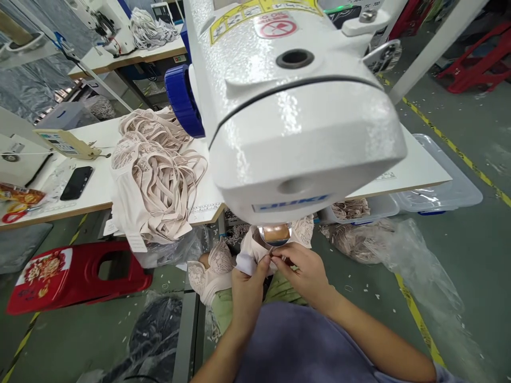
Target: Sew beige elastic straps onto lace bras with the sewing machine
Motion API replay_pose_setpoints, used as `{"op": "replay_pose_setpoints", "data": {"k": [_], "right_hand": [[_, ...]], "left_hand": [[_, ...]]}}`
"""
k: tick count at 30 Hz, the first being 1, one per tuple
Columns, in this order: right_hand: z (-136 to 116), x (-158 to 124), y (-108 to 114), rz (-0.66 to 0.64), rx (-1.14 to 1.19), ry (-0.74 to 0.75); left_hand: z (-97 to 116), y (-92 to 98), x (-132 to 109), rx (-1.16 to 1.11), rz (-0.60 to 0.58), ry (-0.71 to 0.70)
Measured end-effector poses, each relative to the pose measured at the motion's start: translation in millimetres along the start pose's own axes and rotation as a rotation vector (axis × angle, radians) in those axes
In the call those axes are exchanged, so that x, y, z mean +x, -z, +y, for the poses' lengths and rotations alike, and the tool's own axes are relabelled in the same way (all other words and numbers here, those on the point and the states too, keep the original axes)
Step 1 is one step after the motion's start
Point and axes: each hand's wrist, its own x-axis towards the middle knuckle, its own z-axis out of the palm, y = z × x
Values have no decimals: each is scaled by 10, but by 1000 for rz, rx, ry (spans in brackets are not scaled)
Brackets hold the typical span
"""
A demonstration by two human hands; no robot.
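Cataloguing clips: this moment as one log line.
left hand: pinching beige garment; right hand: pinching it too; sewing machine: in front; garment pile: left of machine

1. At center, a sewing machine head [307, 143] jutted past the near edge of a worktable [419, 170].
2. Left of it, a heap of garments [163, 175] lay on the tabletop, spilling over the near edge.
3. Farther left sat a phone [76, 183], with scissors [15, 214] to its left and a small device [67, 143] behind.
4. Nearer, left hand [248, 292] and right hand [303, 270] met at a piece of fabric [250, 243] below the machine head.
5. A stool [90, 276] occupied the floor at left; a plastic bag [427, 255] lay right.
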Motion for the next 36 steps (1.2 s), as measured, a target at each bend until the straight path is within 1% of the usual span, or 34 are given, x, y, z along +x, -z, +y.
{"op": "replay_pose_setpoints", "data": {"k": [3,6,9,13,15,17,22,24,26,28,30,32,33,34,36], "right_hand": [[11,-2,8,-1,9,-21],[22,10,49,-45,43,-99],[37,56,133,-158,118,-162],[28,157,280,-365,195,-133],[12,201,337,-442,196,-127],[-2,230,375,-487,186,-146],[-19,233,424,-544,199,-157],[-22,211,425,-526,180,-141],[-27,188,415,-497,155,-142],[-34,173,401,-481,146,-158],[-38,173,401,-473,145,-183],[-33,186,426,-489,165,-232],[-26,195,450,-509,195,-273],[-18,206,479,-533,240,-329],[-4,224,547,-560,318,-456]], "left_hand": [[8,3,-17,96,0,-17],[8,28,-17,185,1,-52],[-2,85,-5,263,-68,-105],[-52,177,14,351,-199,-174],[-81,202,20,339,-222,-191],[-99,208,24,312,-233,-183],[-77,194,48,248,-226,-92],[-44,189,64,273,-239,-54],[-3,183,77,338,-258,-57],[35,174,84,415,-263,-133],[64,162,85,488,-259,-261],[87,153,86,554,-260,-376],[99,151,88,580,-263,-412],[110,150,92,594,-264,-428],[133,155,103,588,-266,-402]]}}
